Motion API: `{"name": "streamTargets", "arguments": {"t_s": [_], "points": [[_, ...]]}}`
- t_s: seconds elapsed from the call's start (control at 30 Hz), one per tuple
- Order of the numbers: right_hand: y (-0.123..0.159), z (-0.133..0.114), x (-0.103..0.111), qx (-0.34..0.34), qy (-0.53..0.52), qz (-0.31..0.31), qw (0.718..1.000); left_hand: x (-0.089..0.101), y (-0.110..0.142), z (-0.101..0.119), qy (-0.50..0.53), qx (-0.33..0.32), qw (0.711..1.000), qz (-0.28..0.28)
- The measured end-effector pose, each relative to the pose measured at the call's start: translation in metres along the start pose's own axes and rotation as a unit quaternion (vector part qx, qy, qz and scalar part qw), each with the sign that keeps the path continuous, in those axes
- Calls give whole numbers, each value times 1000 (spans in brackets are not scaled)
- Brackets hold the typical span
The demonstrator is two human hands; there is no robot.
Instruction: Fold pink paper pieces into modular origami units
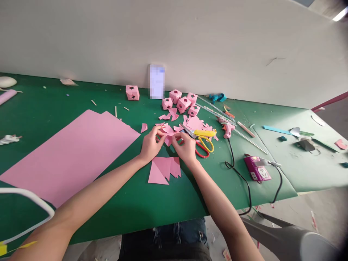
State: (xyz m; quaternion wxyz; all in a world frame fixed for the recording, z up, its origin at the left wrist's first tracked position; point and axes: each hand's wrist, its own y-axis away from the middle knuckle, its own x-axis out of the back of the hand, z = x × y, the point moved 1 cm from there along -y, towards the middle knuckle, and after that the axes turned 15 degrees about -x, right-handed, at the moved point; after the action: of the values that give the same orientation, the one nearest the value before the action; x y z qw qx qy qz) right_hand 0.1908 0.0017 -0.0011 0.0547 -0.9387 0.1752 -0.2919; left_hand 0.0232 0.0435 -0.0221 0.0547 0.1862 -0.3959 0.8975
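Between my two hands is a small piece of pink paper (168,140), pinched by the fingertips on both sides. My left hand (152,144) grips its left side and my right hand (185,146) its right side. Just below lie several cut pink paper pieces (160,168) with notched edges. Scissors (204,144) with red and yellow handles rest beside my right hand, together with a yellow utility knife (203,133). Pink paper scraps (194,123) lie beyond the fingers. Farther back sits a cluster of folded pink paper balls (183,104) with diamond-shaped holes.
Large pink paper sheets (78,156) cover the left of the green table (114,214). A phone (157,81) leans on the back wall. To the right are a pink glue gun (228,129), clear glue sticks (252,141) and a magenta power socket (257,168) with black cords.
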Motion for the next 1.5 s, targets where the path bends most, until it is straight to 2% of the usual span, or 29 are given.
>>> {"name": "streamTargets", "arguments": {"t_s": [0.2, 0.43, 0.53, 0.63, 0.9, 1.13, 1.33, 1.5], "points": [[-5, 5, 5, -53, -31, 45, 997, 1, -1, -2, 10, 22, 1000, 19], [-2, 3, 0, -56, 2, -3, 998, 0, 0, 0, 20, 8, 1000, 23], [-3, 6, -2, -53, -15, -30, 998, 0, 0, 2, 28, 15, 999, 27], [-3, 8, -3, -48, -22, -35, 998, -1, 0, 4, 31, 21, 999, 1], [-1, 2, -3, -6, 42, -36, 998, -3, -1, 2, 80, 26, 994, -65], [4, 2, -10, 17, 61, -37, 997, -3, 1, -1, 75, 47, 995, -46], [5, 4, -14, -16, 50, -45, 998, -3, 2, -3, 44, 35, 997, -48], [6, 4, -17, -18, 24, -53, 998, -3, 2, -4, 45, 43, 997, -44]]}}
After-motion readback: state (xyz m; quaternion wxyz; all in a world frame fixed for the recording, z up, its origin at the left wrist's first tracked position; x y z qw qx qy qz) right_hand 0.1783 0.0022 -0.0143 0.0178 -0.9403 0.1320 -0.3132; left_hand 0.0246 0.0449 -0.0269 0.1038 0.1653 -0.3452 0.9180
